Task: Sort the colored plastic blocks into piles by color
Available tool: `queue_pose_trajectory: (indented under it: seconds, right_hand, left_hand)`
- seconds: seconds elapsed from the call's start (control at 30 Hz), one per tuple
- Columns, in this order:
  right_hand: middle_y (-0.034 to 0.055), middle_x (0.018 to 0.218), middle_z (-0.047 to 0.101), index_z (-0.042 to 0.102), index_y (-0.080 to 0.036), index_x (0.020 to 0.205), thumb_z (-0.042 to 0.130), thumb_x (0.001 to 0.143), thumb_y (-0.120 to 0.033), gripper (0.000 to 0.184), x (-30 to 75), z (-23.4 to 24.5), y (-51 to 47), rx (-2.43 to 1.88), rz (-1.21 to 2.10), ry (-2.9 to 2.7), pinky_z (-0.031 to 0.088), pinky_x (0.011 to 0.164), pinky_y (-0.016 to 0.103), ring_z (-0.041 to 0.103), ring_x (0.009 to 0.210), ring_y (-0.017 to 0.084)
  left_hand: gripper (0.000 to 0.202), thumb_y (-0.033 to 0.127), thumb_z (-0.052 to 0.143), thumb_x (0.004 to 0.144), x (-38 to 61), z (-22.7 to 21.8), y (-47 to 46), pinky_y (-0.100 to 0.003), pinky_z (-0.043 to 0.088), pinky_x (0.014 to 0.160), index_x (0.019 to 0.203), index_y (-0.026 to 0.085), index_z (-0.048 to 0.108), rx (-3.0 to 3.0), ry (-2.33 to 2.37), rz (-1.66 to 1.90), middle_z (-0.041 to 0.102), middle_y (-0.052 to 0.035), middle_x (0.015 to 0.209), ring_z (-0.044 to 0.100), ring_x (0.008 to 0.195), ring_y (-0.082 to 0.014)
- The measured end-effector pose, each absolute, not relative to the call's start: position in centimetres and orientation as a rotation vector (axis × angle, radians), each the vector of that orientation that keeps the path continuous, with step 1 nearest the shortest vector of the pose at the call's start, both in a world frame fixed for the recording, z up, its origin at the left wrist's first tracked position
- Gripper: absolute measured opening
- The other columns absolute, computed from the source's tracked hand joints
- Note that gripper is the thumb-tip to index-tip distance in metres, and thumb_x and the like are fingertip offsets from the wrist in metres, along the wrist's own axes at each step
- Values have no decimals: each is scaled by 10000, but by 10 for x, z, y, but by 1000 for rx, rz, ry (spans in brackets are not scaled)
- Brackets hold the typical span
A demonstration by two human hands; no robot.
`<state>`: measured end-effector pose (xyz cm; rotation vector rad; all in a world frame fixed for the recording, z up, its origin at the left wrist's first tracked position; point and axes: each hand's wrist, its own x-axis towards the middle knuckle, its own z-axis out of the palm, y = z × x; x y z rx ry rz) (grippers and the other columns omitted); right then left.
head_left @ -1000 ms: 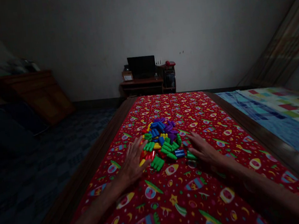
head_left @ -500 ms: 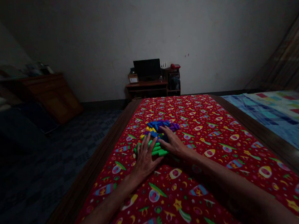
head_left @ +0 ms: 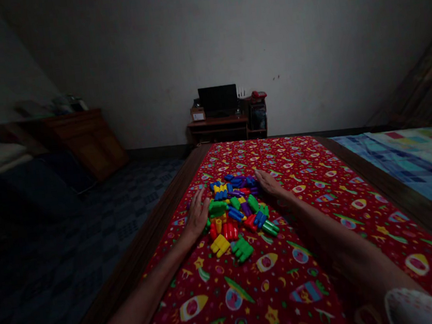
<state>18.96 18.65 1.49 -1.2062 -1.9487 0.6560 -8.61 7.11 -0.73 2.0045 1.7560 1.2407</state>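
Head view: hands, two, set apart. Left hand (head_left: 198,213), fingers nearly straight, along the near-left flank of the blocks (head_left: 236,214); right hand (head_left: 271,184), flat, fingers extended together, farther forward at their right, beside the purple pieces. Neither grips a block; contact cannot be told. Half a second ago both hands met over a tight heap, green pieces foremost; now they are parted, the blocks spread more loosely between them. Nearest the wearer, right of and below the left hand: one yellow block (head_left: 220,245), one green block (head_left: 243,249). Edges: table (head_left: 158,220), brown border a little left of the left hand, floor (head_left: 126,193) beyond. Room: red cloth (head_left: 262,292) runs ahead of both hands, toward the wearer, and most widely to the right hand's right; bedding (head_left: 396,172) past the far border.
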Motion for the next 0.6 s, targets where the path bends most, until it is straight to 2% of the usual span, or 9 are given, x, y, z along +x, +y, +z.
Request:
queue_pose_trajectory:
  seconds: [0.1,0.23,0.37,0.43,0.53,0.6]
  right_hand:
    - [87,941,659,621,-179,899,229,902,-655,617,160,7,178,-1077,759,-1987,440,912,389,580,946,226]
    - [65,1083,669,645,-206,1075,267,878,-709,659,130,12,159,-850,983,-1967,411,988,409,567,1093,244]
    - [85,1245,619,620,-219,1198,251,864,-740,721,119,29,166,-665,1141,-1929,396,1023,410,521,1220,255]
    - [108,1221,628,633,-196,1174,243,856,-752,749,115,36,183,-707,1059,-1930,401,1016,413,529,1208,266]
    - [148,1040,681,683,-140,1019,282,856,-740,741,107,36,211,-934,890,-2017,415,980,441,584,1089,303]
    - [136,934,700,702,-144,920,336,850,-731,695,101,28,221,-989,912,-2075,435,945,442,616,1009,307]
  left_hand:
    - [569,506,263,940,-81,-8,95,-477,232,1173,1370,170,426,1932,1762,1248,428,-136,1470,341,1396,-231]
    - [556,489,242,938,-80,-3,114,-444,271,1165,1320,158,472,1868,1714,1293,473,-131,1433,367,1383,-221]
    - [532,474,227,942,-93,1,121,-442,364,1108,1262,166,518,1828,1667,1385,572,-126,1330,511,1268,-233]
    - [539,486,231,939,-100,2,127,-440,396,1080,1247,162,533,1795,1693,1409,604,-128,1284,563,1206,-239]
    - [532,493,271,924,-107,2,141,-456,345,1111,1199,154,576,1784,1737,1336,608,-129,1291,532,1244,-250]
    - [501,503,336,901,-108,1,150,-460,325,1122,1136,163,619,1794,1724,1255,629,-117,1272,521,1259,-252]
